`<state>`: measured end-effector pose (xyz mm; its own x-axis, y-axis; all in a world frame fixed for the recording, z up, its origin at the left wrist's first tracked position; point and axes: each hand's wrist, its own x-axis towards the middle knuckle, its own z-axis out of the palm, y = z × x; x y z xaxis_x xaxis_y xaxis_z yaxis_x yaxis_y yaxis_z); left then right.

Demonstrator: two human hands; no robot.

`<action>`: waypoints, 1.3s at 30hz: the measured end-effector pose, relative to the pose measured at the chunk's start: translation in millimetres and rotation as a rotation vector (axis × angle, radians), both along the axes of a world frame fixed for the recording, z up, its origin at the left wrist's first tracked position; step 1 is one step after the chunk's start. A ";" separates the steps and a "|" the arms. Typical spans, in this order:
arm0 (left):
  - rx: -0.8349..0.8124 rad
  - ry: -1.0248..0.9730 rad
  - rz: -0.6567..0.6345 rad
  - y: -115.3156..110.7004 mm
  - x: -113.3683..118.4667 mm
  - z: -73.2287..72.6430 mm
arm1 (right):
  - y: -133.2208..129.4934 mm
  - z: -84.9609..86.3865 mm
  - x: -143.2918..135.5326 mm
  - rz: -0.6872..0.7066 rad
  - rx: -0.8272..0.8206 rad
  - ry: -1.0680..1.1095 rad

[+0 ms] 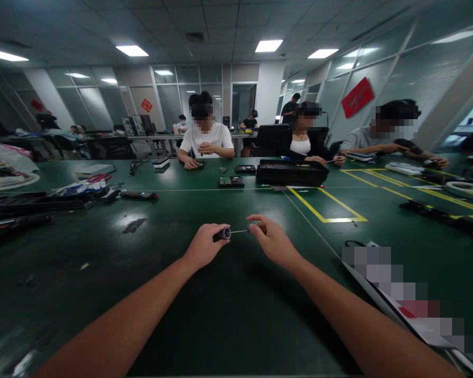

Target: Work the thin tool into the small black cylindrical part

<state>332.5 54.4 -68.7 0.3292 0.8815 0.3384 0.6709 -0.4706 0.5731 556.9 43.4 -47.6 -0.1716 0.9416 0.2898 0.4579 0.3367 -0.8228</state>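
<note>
Green tabletop point(220, 325), near middle: left hand point(204, 244) wrapped round a dark cylinder point(226, 233), right hand point(275, 242) loosely curled at the right end of a thin rod point(238, 231) jutting from it, pinch uncertain; work apparently midway, rod exposed, remainder unclear.

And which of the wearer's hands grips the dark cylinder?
The left hand grips the dark cylinder; the right hand is at the tip of the thin rod.

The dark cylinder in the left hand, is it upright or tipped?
Tipped: the dark cylinder is held sideways, its round end toward the right hand.
</note>
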 end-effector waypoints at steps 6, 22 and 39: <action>0.002 0.006 0.023 0.1 0.6 0.8 | -1.2 -0.4 1.0 -0.006 0.008 -0.036; 0.009 0.028 -0.003 -2.6 2.9 4.3 | 0.8 -3.2 1.7 -0.049 -0.028 -0.002; 0.059 0.059 0.004 -2.5 4.0 9.1 | 16.9 -16.4 -0.8 -0.217 -0.290 0.773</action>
